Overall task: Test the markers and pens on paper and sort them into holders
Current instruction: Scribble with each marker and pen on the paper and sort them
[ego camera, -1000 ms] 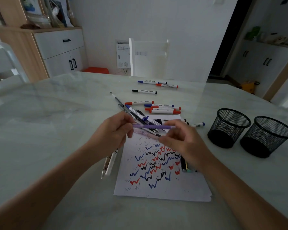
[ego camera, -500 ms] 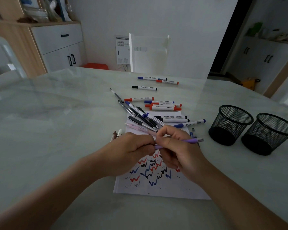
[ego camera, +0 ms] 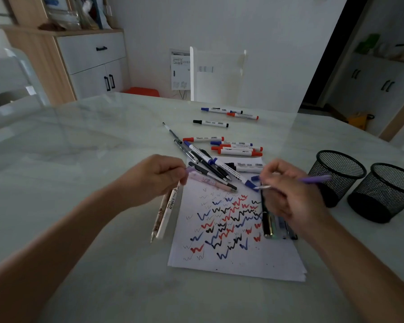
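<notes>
- Over the top edge of the scribbled paper [ego camera: 233, 264], you are holding an uncapped purple pen [ego camera: 313, 179] in your right hand [ego camera: 289, 197]. Your fingers are curling round its barrel and its metal tip is pointing left, just above the sheet.
- Your left hand [ego camera: 159, 176] is pinching a small purple piece at the paper's top-left corner, most likely the pen's cap [ego camera: 189, 170].
- You are working at the testing step, as I judge it: the pen is lying open in your grip but not yet marking the sheet.
- The next move is asking you to turn the pen into a writing grip and bring the tip down on a bare patch; the lower margin is looking the freest.
- Recapping is then needing both hands to meet before the pen goes to one of the two black mesh holders [ego camera: 338, 169] standing to your right on the bench [ego camera: 79, 183].
- More markers [ego camera: 237, 150] are lying loose beyond the paper, apparently awaiting their turn.
</notes>
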